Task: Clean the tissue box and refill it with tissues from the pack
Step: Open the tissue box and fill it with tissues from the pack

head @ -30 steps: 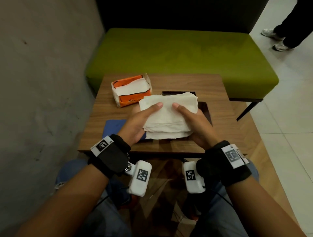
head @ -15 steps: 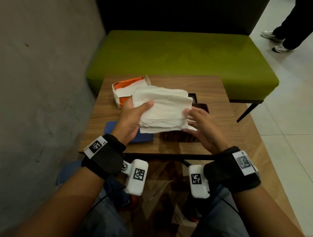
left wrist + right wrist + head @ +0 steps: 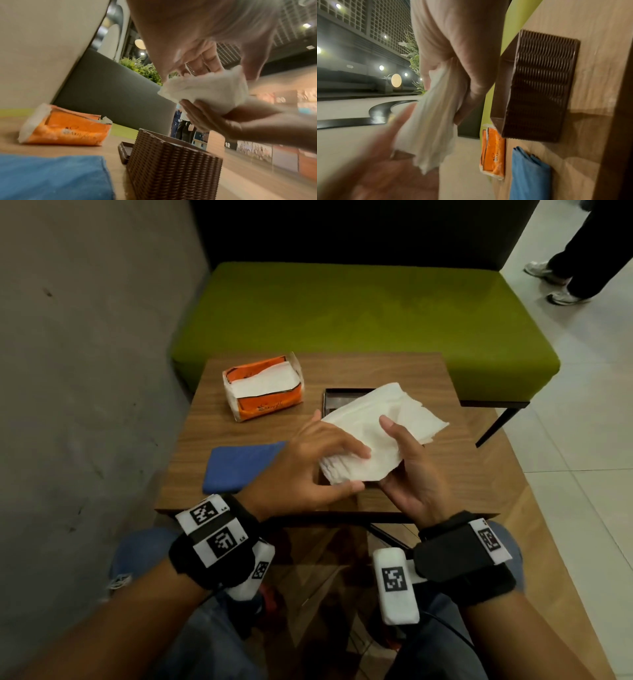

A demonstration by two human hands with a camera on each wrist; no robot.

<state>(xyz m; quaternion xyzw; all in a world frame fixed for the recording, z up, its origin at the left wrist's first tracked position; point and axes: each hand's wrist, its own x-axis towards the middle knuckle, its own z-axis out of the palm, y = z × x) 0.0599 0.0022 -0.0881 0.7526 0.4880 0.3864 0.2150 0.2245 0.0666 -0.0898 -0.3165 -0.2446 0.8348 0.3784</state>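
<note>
I grip a stack of tissues in both hands, my left hand pinching its near end, my right hand curled underneath, just above the open brown tissue box. The orange pack lies beside it.

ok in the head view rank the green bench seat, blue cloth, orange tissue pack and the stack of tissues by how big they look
1. green bench seat, by far the largest
2. stack of tissues, held above the table by both hands, so being nearer the camera may enlarge it
3. and 4. blue cloth and orange tissue pack look about alike; I won't rank them
</note>
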